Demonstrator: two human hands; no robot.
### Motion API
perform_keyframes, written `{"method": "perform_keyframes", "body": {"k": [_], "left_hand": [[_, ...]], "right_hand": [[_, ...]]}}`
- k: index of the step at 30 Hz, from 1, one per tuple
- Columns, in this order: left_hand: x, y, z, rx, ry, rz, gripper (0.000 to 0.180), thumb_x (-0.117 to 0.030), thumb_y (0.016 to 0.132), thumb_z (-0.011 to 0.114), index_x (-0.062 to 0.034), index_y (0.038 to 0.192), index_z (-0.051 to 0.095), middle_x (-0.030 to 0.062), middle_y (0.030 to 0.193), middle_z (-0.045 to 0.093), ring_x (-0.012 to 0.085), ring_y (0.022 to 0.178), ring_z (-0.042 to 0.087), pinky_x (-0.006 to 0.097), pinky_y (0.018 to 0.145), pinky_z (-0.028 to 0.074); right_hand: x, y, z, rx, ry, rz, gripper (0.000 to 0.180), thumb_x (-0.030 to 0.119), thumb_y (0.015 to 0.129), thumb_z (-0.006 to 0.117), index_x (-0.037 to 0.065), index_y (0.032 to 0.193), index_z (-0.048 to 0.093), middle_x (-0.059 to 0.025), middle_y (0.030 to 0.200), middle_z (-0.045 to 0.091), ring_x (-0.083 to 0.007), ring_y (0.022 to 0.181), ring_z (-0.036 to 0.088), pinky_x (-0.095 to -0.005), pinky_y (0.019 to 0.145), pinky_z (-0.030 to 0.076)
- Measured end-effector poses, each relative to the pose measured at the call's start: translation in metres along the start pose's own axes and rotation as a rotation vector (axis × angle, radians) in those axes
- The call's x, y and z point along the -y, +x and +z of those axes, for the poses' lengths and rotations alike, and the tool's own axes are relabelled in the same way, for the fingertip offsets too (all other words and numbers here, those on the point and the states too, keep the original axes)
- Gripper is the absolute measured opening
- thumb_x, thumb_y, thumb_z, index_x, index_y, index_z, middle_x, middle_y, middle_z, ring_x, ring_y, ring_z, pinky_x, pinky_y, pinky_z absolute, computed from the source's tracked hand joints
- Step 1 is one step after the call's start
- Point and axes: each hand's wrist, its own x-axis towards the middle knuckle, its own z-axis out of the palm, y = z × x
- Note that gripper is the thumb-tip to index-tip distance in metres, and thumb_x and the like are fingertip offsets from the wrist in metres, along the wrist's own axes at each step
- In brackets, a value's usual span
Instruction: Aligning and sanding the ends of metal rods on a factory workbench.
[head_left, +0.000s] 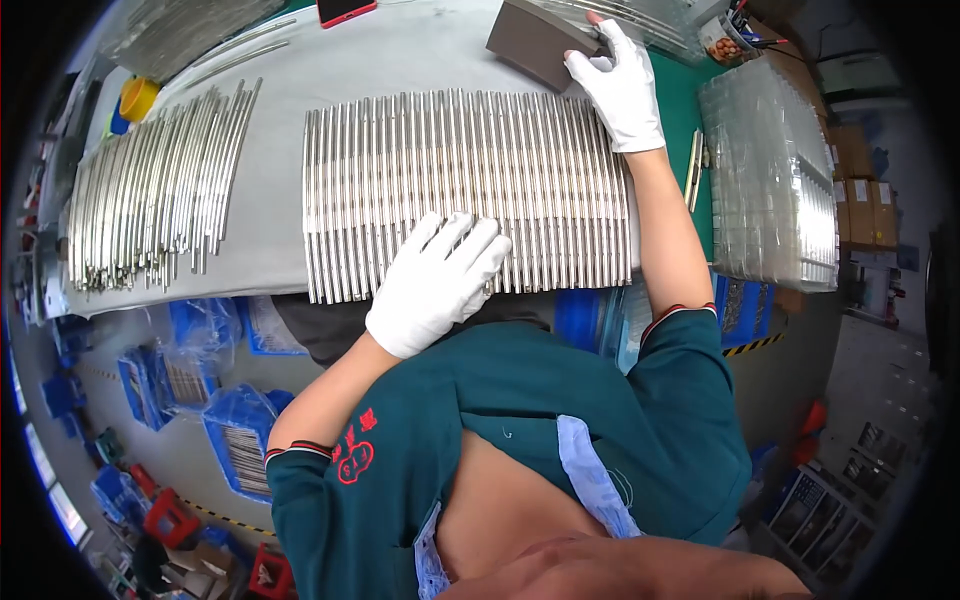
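In the head view, a row of metal rods lies on the grey table. The left hand (white-gloved, like its partner) rests spread on the row's near edge. Past the row's far right corner, the right hand meets a dark block; whether it pinches, one cannot tell.

1. Yellow ring-shaped roll: far left of worktop.
2. Red-edged phone-like device: far edge.
3. Patterned cup: holds pens.
4. Clear plastic trays: stacked, right.
5. Cardboard cartons: beyond trays.
6. Red bin: lower left.
7. Yellow-black floor tape: lower right.
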Motion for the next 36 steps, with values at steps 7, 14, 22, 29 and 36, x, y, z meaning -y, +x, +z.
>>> {"method": "perform_keyframes", "body": {"k": [7,14,22,29,36], "left_hand": [[-0.002,0.001,0.005,0.010,-0.015,-0.039,0.056,-0.015,0.070,0.069,-0.0086,0.124,0.055,0.0100,0.125,0.055,0.0278,0.112,0.054,0.043,0.100,0.040],[-0.002,0.001,0.001,0.054,-0.003,-0.057,0.058,-0.016,0.071,0.068,-0.0106,0.127,0.054,0.0078,0.126,0.055,0.0277,0.112,0.054,0.044,0.101,0.039],[-0.003,0.000,0.000,0.057,0.043,-0.018,0.055,-0.018,0.073,0.067,-0.0124,0.127,0.054,0.0077,0.127,0.055,0.0283,0.114,0.053,0.046,0.101,0.039],[-0.002,-0.001,0.001,0.084,-0.032,-0.076,0.065,-0.020,0.066,0.073,-0.0127,0.128,0.054,0.0076,0.128,0.053,0.0276,0.116,0.052,0.045,0.104,0.037],[-0.001,-0.001,0.003,0.027,0.004,-0.016,0.060,-0.023,0.068,0.073,-0.0101,0.123,0.056,0.0088,0.121,0.056,0.0282,0.113,0.053,0.045,0.102,0.040]], "right_hand": [[0.027,-0.006,-0.013,0.264,0.227,0.220,0.055,0.018,0.079,0.072,0.010,0.130,0.055,-0.0134,0.121,0.056,-0.0249,0.103,0.059,-0.0335,0.085,0.050],[0.016,-0.012,-0.002,0.231,0.157,-0.092,0.042,0.019,0.081,0.070,0.014,0.121,0.061,-0.0088,0.111,0.063,-0.0239,0.099,0.061,-0.0335,0.092,0.048],[0.018,-0.013,0.001,0.246,0.178,-0.050,0.045,0.023,0.082,0.071,0.012,0.124,0.058,-0.0088,0.121,0.062,-0.0231,0.112,0.059,-0.0322,0.097,0.045],[0.017,-0.011,-0.001,0.275,0.170,-0.023,0.051,0.028,0.083,0.072,0.013,0.129,0.056,-0.0094,0.125,0.061,-0.0246,0.116,0.058,-0.0326,0.098,0.044],[0.065,0.001,-0.048,0.314,0.040,-0.042,0.054,0.017,0.079,0.071,0.003,0.129,0.054,-0.0184,0.132,0.051,-0.0289,0.114,0.054,-0.0330,0.087,0.050]]}}
